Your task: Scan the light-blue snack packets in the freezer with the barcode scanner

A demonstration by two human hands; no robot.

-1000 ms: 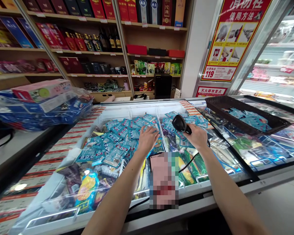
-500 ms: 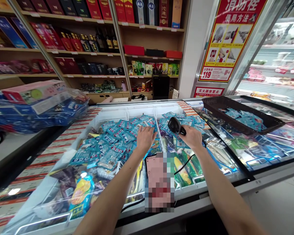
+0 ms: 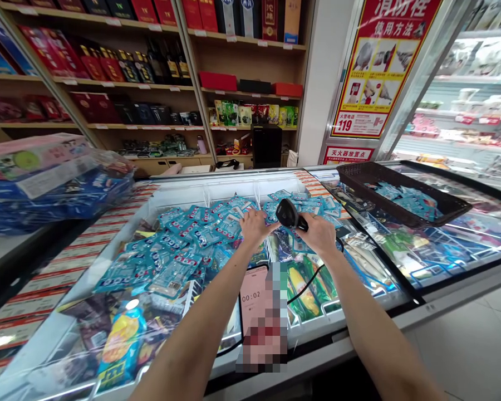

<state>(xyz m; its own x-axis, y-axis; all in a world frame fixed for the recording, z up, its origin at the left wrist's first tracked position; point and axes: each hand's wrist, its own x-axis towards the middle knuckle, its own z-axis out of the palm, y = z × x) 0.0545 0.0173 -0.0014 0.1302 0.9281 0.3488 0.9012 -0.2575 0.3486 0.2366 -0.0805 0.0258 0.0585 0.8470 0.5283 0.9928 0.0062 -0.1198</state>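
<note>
The right hand [image 3: 320, 235] wraps its fingers round a black plastic scanner [image 3: 287, 213]; the left hand [image 3: 254, 227], thumb spread, reaches over flat teal packets [image 3: 203, 236] atop the white freezer [image 3: 179, 195]. Scanning seems underway, next needing 1 packet targeted.

A: Surface?
B: Glass freezer top [image 3: 463, 294]. Blue packets [image 3: 211, 231] scattered mid-left, reaching toward back edge.
A: Else?
B: Phone [image 3: 253, 295] near front edge; dark basket [image 3: 455, 207] right of packets, near back edge.
</note>
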